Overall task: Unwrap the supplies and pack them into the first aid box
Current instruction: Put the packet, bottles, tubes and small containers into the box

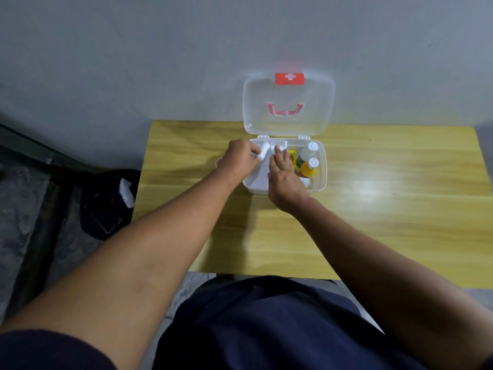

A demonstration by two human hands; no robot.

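Note:
The clear first aid box [321, 180] stands open on the yellow table, its lid [289, 106] upright against the wall with a red latch and handle. My left hand [240, 157] pinches a small white roll [264, 150] over the box's white inner tray [257, 184]. Over the tray's middle my right hand [282, 174] reaches in, its fingertips touching a small white item [278, 148]; whether it grips that item I cannot tell. In the right part of the box lie a white bottle [306, 153], an orange bottle [309, 168] and a yellow item [292, 155].
The wooden table [386, 209] stands against a grey wall. On the floor to the left lies a dark bag [106, 206] with a white object [126, 192] on it.

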